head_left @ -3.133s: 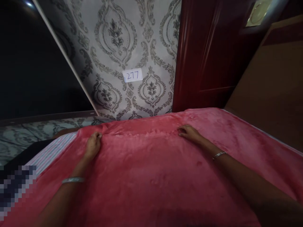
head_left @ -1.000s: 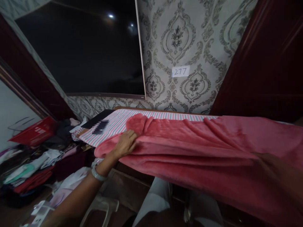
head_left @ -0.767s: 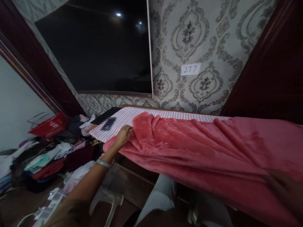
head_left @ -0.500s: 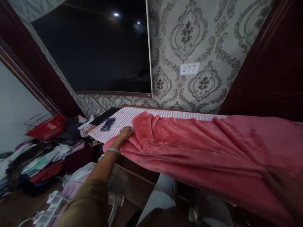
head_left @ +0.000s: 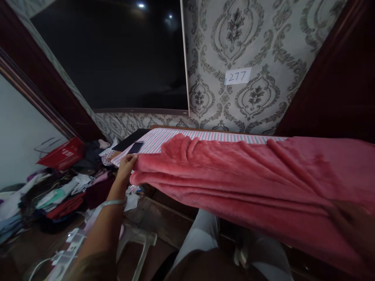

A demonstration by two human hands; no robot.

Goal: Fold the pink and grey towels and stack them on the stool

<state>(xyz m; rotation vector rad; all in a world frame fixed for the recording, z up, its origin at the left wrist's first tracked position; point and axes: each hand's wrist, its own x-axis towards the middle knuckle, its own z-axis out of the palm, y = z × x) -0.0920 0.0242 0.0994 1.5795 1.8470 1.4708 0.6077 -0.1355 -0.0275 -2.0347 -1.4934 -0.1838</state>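
A pink plush blanket [head_left: 228,168] lies lengthwise in loose folds over a striped cloth [head_left: 158,138] on a table. At the blanket's left end, my left hand [head_left: 127,164] is closed, pinching its edge between thumb and fingers. Just beyond that hand lies a dark phone [head_left: 136,147] on the striped cloth. In shadow at the lower right, my right hand [head_left: 348,218] is closed on the blanket, with creases running to its fingers. Part of that hand is dim and hard to make out.
A large television [head_left: 117,58] hangs on the patterned wall behind the table. Piled clothes [head_left: 67,191] and a red basket [head_left: 63,152] stand at left. Below my left arm are a power strip [head_left: 68,249] and a pale plastic stool [head_left: 140,236].
My left hand has moved left and pulled the blanket's edge with it, spreading that end further over the striped cloth. The right hand stays at nearly the same place.
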